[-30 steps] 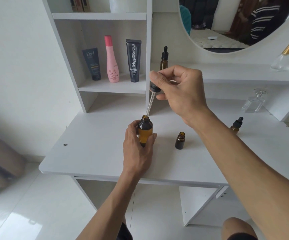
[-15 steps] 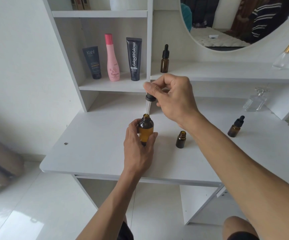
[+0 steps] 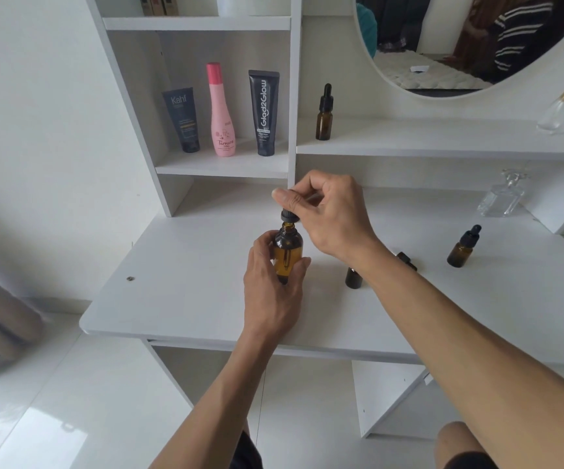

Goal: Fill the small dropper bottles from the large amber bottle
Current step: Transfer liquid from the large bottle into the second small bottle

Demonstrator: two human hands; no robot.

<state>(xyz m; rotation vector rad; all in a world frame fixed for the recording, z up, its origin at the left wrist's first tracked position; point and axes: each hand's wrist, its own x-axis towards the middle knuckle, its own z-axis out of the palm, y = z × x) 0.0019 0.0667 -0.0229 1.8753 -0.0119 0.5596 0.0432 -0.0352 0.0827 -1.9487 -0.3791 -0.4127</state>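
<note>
Near the tabletop (image 3: 185,292) middle, the left hand (image 3: 272,292) wraps the large amber bottle (image 3: 287,253), probably to steady it, while the right hand (image 3: 327,214) pinches the dropper (image 3: 289,215), glass tube lowered inside. Right of it waits an open small bottle (image 3: 354,278).

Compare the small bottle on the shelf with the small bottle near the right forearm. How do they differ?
The shelf bottle wears its black dropper cap; the desk bottle is uncapped. The shelf bottle stands higher, on the shelf; the desk bottle stands on the desk, partly hidden by the right forearm. Both are small, amber and upright.
</note>
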